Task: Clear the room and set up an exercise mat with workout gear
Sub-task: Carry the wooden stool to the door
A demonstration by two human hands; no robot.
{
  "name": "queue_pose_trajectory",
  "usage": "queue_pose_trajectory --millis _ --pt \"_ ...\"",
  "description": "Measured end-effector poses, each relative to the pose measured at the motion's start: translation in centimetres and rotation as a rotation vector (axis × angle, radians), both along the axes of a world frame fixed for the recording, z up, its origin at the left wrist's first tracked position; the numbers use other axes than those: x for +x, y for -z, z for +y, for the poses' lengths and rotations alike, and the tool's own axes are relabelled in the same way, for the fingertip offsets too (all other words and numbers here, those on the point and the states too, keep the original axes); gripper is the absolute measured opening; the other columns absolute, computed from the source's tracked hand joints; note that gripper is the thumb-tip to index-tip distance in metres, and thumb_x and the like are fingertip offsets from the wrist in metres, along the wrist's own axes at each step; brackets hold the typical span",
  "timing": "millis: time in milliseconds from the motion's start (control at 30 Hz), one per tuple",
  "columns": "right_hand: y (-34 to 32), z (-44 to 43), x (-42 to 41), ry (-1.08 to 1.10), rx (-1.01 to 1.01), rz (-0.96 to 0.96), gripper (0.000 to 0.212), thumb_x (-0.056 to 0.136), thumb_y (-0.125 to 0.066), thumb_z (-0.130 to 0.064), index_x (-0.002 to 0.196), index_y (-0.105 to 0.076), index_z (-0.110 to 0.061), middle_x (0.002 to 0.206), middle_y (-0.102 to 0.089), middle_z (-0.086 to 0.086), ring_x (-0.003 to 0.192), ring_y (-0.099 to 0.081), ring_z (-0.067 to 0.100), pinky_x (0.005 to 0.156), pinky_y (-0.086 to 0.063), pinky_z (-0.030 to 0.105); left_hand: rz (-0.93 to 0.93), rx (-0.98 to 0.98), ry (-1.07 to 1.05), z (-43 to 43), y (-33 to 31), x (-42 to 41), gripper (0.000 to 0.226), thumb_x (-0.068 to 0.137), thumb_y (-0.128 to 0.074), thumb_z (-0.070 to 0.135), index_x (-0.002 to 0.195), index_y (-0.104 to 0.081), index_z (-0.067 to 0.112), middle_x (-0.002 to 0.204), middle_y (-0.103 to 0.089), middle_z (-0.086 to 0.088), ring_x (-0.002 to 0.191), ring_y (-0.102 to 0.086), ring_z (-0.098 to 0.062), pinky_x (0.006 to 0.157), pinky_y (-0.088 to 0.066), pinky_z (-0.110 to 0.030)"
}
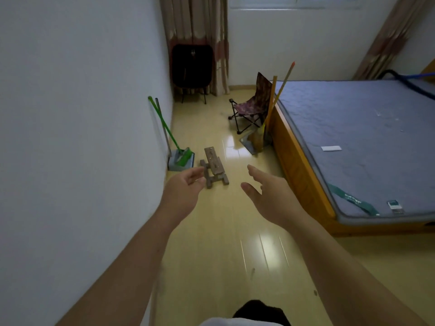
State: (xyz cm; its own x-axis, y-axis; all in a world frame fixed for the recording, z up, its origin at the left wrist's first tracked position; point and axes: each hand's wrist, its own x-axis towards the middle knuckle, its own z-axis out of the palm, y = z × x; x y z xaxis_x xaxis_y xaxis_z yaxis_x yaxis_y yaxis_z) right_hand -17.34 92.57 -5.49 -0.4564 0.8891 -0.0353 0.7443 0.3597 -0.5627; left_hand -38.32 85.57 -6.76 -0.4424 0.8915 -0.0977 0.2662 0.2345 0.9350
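Both my arms reach forward, left hand and right hand empty, fingers loose, a small wooden bench just beyond them.

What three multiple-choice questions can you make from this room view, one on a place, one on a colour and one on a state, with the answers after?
1. Where does the green broom lean?
A) against the left wall
B) against a wardrobe
C) flat on the floor

2. What colour is the mattress?
A) red
B) blue-grey
C) bright green

3. How are the left hand and right hand?
A) both clenched in fists
B) both holding a mat
C) both open, holding nothing

Answers:
1 A: its handle slants up to rest on the white wall.
2 B: the quilted top is blue-grey all over.
3 C: the fingers of both hands are spread forward with nothing in their grip.
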Motion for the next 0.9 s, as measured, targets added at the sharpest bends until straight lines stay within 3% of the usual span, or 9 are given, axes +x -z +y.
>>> queue_pose_trajectory --millis 300,400,500,700,900 --pt "5.0 24.4 -10.6 -0.004 -0.068 0.075 0.058 0.102 -0.051 -0.045 0.155 -0.032 -0.032 0.145 -0.056 -0.002 0.125 -0.058 0.020 0.099 -0.051 0.032 0.007 -0.077 -0.012 22.7 4.2 -9.7 0.031 0.097 -0.063 0.020 0.127 -0.066 0.026 0.117 -0.069 0.011 0.108 -0.063 -0.005 0.102 -0.051 -0.036" --pt "4.9 32.4 -14.2 -0.065 -0.067 0.042 0.054 0.103 -0.049 -0.043 0.154 -0.036 -0.030 0.135 -0.062 -0.002 0.115 -0.062 0.017 0.083 -0.045 0.022 -0.005 -0.107 -0.048 29.9 4.0 -13.1 0.030 0.097 -0.063 0.017 0.126 -0.067 0.022 0.116 -0.070 0.010 0.106 -0.064 -0.004 0.102 -0.052 -0.036" --pt "4.8 40.2 -18.2 -0.075 -0.095 0.018 0.055 0.102 -0.049 -0.047 0.154 -0.035 -0.032 0.138 -0.061 -0.002 0.114 -0.062 0.016 0.077 -0.044 0.020 -0.041 -0.123 -0.087 36.8 3.9 -16.5 0.030 0.097 -0.062 0.016 0.127 -0.066 0.020 0.115 -0.070 0.009 0.103 -0.065 -0.001 0.098 -0.053 -0.031" --pt "6.4 52.2 -25.5 -0.080 -0.168 -0.029 0.057 0.103 -0.048 -0.047 0.156 -0.031 -0.033 0.142 -0.058 -0.003 0.121 -0.060 0.016 0.087 -0.045 0.024 -0.130 -0.180 -0.091 48.4 6.6 -22.8 0.032 0.097 -0.062 0.018 0.129 -0.064 0.021 0.122 -0.067 0.010 0.113 -0.062 -0.005 0.105 -0.049 -0.037" --pt "13.0 65.0 -33.4 -0.021 -0.224 -0.103 0.058 0.102 -0.048 -0.047 0.156 -0.034 -0.029 0.146 -0.055 -0.004 0.129 -0.055 0.019 0.098 -0.048 0.030 -0.267 -0.282 -0.087 62.2 14.8 -30.8 0.024 0.097 -0.062 0.018 0.119 -0.066 0.026 0.116 -0.068 0.008 0.110 -0.063 -0.008 0.104 -0.050 -0.039"
